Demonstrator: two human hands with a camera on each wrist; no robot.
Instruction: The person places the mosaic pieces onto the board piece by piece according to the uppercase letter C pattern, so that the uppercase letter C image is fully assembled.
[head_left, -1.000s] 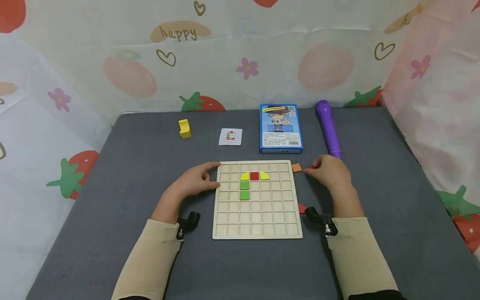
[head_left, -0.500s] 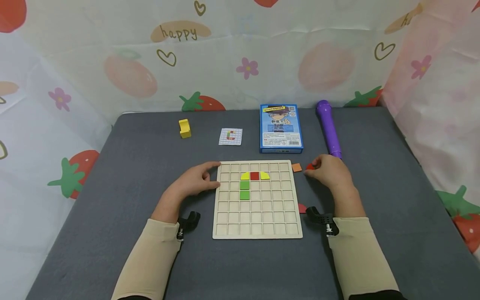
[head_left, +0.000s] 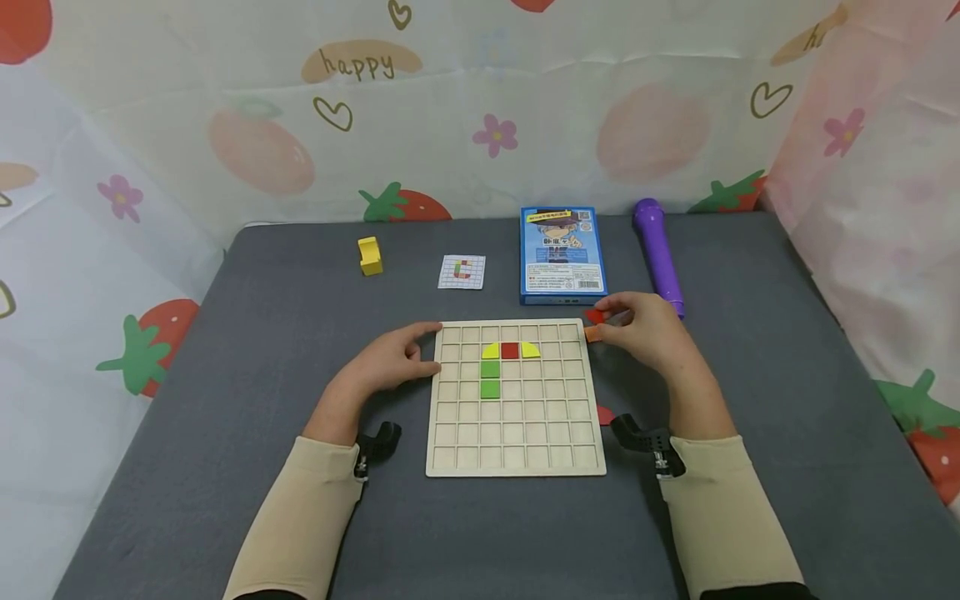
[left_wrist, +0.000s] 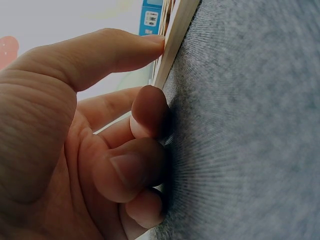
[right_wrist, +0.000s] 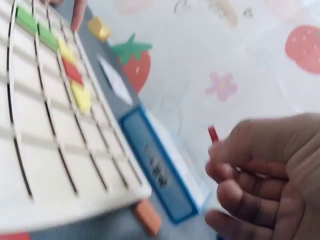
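A pale wooden grid board (head_left: 517, 433) lies in the middle of the table, holding two green square tiles (head_left: 490, 379), one red square tile (head_left: 509, 351) and two yellow tiles (head_left: 530, 351) with a rounded side. My left hand (head_left: 390, 358) rests at the board's left side, index fingertip at the far corner and thumb (left_wrist: 135, 52) against the edge; its other fingers are bent. My right hand (head_left: 645, 329) pinches a small red tile (right_wrist: 213, 133), raised near the board's far right corner. Close under its thumb lies an orange tile (head_left: 591, 334) on the table.
A second red tile (head_left: 604, 415) lies against the board's right edge. Behind the board are a yellow block (head_left: 370, 256), a small pattern card (head_left: 461, 272), a blue box (head_left: 562, 258) and a purple stick (head_left: 657, 258). A printed cloth (head_left: 555, 92) hangs behind the table.
My right hand has lifted the red tile and moved it left and away from me, over to the orange tile. The left hand and the board have stayed put.
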